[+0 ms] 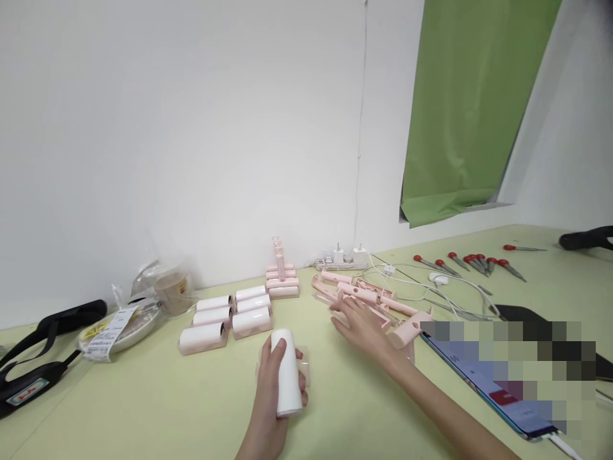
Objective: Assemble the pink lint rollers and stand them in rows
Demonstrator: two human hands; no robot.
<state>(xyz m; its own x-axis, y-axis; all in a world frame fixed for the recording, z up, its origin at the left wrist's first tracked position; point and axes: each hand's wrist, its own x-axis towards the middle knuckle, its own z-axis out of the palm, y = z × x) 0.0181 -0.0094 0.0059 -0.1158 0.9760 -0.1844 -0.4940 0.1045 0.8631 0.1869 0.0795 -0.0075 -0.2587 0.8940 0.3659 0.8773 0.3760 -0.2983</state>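
Pale green tabletop [158, 409]: wrapped rolls [251, 321] at eight o'clock; at six, my left hand [269, 386] curled around a white roll [290, 383]; at five, my right hand [359, 322], fingers loosely bent, over pink frames [361, 292], can't tell if gripping.

Left hand [269, 386] low at centre, thumb [278, 352] pointing up, fingers [302, 381] curled round in a grip, bare right forearm [431, 393] slanting in from lower right, right hand [361, 326] farther forward, palm down, fingers extended, thumb held apart.
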